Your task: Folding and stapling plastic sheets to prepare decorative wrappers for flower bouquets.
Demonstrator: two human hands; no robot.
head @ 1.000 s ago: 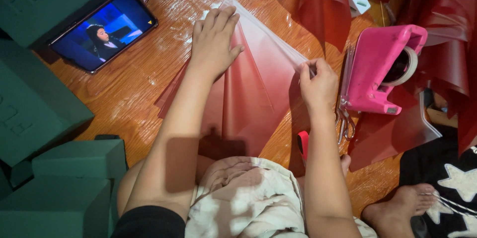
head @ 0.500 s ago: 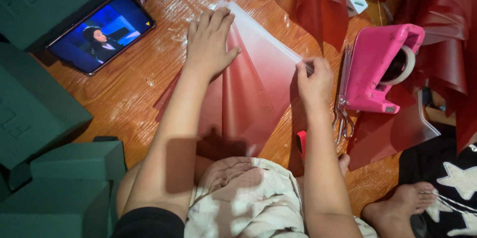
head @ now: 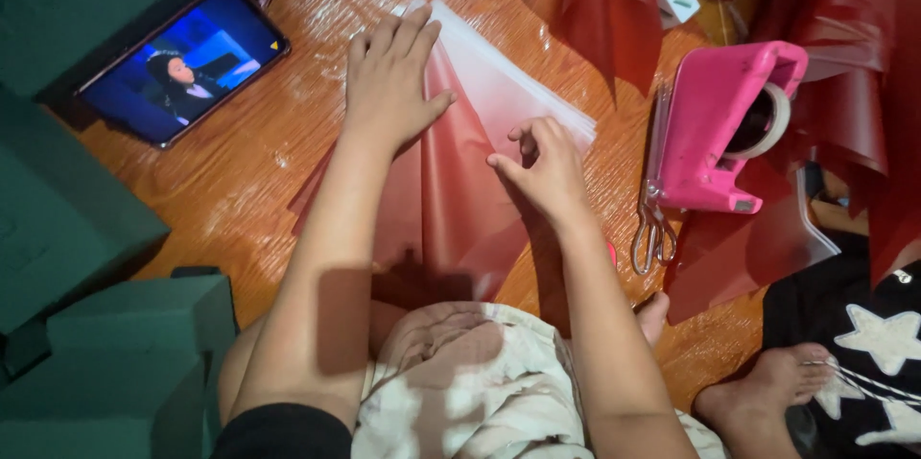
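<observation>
Both hands rest on a stack of red-to-white sheets (head: 460, 181) lying on the wooden floor (head: 249, 181). Left hand (head: 389, 85) lies flat with fingers spread, pressing the far left part of the stack. Right hand (head: 547, 166) sits near its right edge, fingertips drawn together, seemingly pinching a sheet, though that is unclear. Right of the stack lie scissors (head: 652, 229) and a pink tape dispenser (head: 720, 128); a phone (head: 182, 61) lies far left.

A glossy orange-brown wooden floor (head: 240, 190) catches bright glare from overhead light. Dark green foam blocks (head: 86, 229) crowd its left side, and a lit phone (head: 182, 61) lies flat nearby.
</observation>
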